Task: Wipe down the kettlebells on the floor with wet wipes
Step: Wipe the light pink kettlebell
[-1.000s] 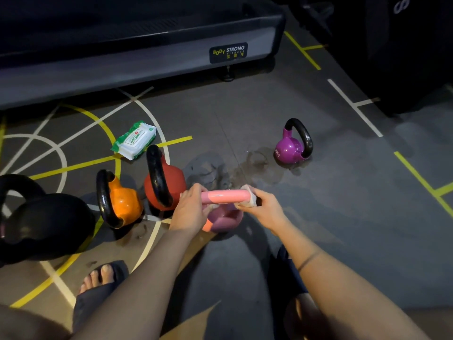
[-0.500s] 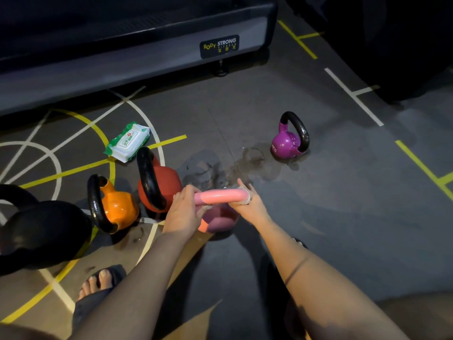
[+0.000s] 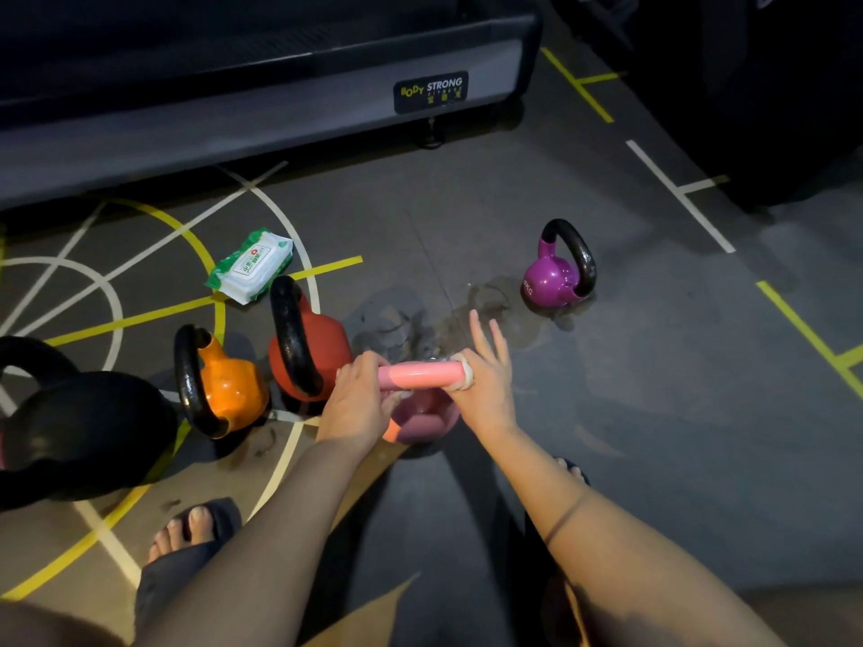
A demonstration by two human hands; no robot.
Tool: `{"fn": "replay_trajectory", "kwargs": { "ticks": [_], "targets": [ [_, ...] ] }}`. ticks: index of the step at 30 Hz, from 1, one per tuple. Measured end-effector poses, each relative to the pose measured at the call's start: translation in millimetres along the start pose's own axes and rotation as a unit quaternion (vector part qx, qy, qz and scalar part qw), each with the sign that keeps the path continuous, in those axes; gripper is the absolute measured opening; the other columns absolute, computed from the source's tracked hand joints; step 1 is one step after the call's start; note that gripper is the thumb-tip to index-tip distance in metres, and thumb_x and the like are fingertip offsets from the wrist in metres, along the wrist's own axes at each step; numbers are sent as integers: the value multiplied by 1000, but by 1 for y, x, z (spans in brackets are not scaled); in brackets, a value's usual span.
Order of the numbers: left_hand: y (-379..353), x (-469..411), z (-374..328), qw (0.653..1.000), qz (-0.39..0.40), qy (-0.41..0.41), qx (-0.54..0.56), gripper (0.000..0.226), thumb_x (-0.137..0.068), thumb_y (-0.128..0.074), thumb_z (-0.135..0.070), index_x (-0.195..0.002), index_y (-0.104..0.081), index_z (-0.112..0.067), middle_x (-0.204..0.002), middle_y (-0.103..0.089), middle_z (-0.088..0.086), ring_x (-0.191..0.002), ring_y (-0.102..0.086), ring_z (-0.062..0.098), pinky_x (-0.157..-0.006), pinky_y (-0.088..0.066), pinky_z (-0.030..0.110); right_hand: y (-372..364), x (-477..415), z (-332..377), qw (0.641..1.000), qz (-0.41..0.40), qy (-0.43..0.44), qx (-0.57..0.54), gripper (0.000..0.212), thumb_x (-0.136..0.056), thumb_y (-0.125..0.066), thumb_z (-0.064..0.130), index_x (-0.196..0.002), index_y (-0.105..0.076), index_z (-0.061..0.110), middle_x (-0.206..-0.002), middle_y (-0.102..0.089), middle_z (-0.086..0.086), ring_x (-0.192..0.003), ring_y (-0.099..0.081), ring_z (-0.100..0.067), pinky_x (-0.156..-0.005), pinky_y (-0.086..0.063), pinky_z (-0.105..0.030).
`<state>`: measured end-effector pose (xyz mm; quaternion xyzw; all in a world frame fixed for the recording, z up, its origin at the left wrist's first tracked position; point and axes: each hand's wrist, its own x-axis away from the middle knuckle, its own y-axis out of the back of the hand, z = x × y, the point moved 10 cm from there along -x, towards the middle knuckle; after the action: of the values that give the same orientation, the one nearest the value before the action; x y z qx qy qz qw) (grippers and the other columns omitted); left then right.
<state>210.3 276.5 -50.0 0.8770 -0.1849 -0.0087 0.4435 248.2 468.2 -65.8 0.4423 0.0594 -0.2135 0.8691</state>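
The pink kettlebell (image 3: 420,424) is standing on the floor (image 3: 663,413) right in front of the person, between the two forearms, with its handle lying crosswise. The left hand (image 3: 357,396) is clenching the left end of that handle, probably to stop the weight from tipping or turning while the other end is being rubbed. The right hand (image 3: 485,382) is pressing a bunched wipe (image 3: 463,376) against the right end. Two of its fingers (image 3: 477,331) are sticking out straight, away from the bar, so the palm seems to be doing the work.

The pack of wipes (image 3: 252,266) is lying within reach just behind the red kettlebell (image 3: 322,347), likely ready for a fresh sheet. The red one, the orange kettlebell (image 3: 233,389) and the black kettlebell (image 3: 88,427) are sitting close together on the left. The purple kettlebell (image 3: 553,277) is standing well apart on the right, beside a damp patch (image 3: 411,326). That may mean it is already wiped, though this is only a guess.

The right thumb is hiding under the handle, so I cannot tell whether it is hooking round the wipe. The hands and handle are covering most of the pink body. The picture's left edge is cutting off the black kettlebell, the dim light is swallowing the machine (image 3: 261,114) at the top, and the print on the pack is too small to read.
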Motion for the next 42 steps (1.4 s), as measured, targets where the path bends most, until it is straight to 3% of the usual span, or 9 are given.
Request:
{"fn": "replay_trajectory", "kwargs": {
  "ticks": [6, 12, 16, 18, 23, 26, 32, 37, 42],
  "targets": [
    [0, 0, 0, 1000, 2, 2, -1, 35, -88, -76, -22, -112, -50, -21, -103, -47, -9, -106, -49, 21, -92, -46, 41, -20, 5, -25, 993, 53, -75, -79, 14, -75, -82, 17, -81, -70, 11, -150, -49, -5, -145, -35, -26, -110, -41, -40],
    [-2, -1, 3, 1000, -3, -1, -2, 35, -88, -77, -24, -111, -51, -22, -106, -50, -7, -105, -48, 19, -90, -46, 41, -70, 30, -63, 937, 169, -255, -171, 36, -73, -75, 54, -105, -60, 60, -145, -55, 7, -143, -39, -14, -115, -33, -30],
    [-5, -3, 5, 1000, -4, -6, -7, 36, -88, -77, -25, -112, -51, -22, -109, -52, -6, -106, -48, 19, -90, -46, 40, -75, 42, -61, 892, 169, -333, -255, 95, -67, -70, 66, -150, -43, 28, -136, -57, 4, -121, -58, -12, -96, -44, -22],
    [-6, -4, 6, 1000, -4, -7, -13, 37, -88, -78, -26, -112, -50, -23, -111, -53, -5, -106, -47, 19, -90, -46, 41, -73, 44, -57, 893, 159, -337, -254, 91, -70, -75, 60, -151, -39, 37, -145, -51, 3, -127, -55, -12, -106, -45, -31],
    [-7, -5, 5, 999, 2, -24, -26, 38, -88, -77, -29, -113, -50, -20, -112, -52, -1, -104, -46, 21, -90, -45, 42, -48, 28, -47, 938, 107, -261, -203, 53, -67, -79, 45, -117, -69, 31, -153, -46, 5, -146, -35, -18, -115, -37, -41],
    [-7, -5, 3, 999, 5, -38, -36, 38, -89, -75, -30, -113, -50, -17, -111, -51, 1, -101, -43, 22, -94, -41, 42, -23, 19, -30, 972, 92, -180, -119, 23, -67, -77, 42, -72, -55, 38, -148, -52, 6, -147, -32, -14, -111, -39, -36],
    [-7, -5, -3, 996, 14, -50, -70, 39, -90, -73, -31, -115, -50, -13, -112, -51, 6, -107, -48, 28, -110, -30, 45, -13, -5, 19, 988, 109, 49, 102, 21, -79, -77, 35, -82, -76, 14, -129, -67, -9, -140, -45, -26, -119, -30, -44],
    [-5, -4, -5, 995, 26, -47, -78, 42, -93, -69, -37, -121, -47, -15, -119, -50, 5, -108, -47, 24, -99, -37, 35, -23, -9, 49, 965, 105, 118, 207, 22, -70, -79, 23, -87, -77, 9, -122, -71, -8, -137, -50, -25, -119, -23, -42],
    [-6, -3, -6, 996, 42, -32, -70, 40, -96, -65, -37, -124, -45, -17, -122, -47, 2, -112, -45, 21, -94, -39, 35, -47, -19, 37, 876, 384, 35, 289, 42, -85, -58, 36, -120, -66, 16, -134, -61, 0, -149, -28, -17, -123, 4, -54]
  ]
}}
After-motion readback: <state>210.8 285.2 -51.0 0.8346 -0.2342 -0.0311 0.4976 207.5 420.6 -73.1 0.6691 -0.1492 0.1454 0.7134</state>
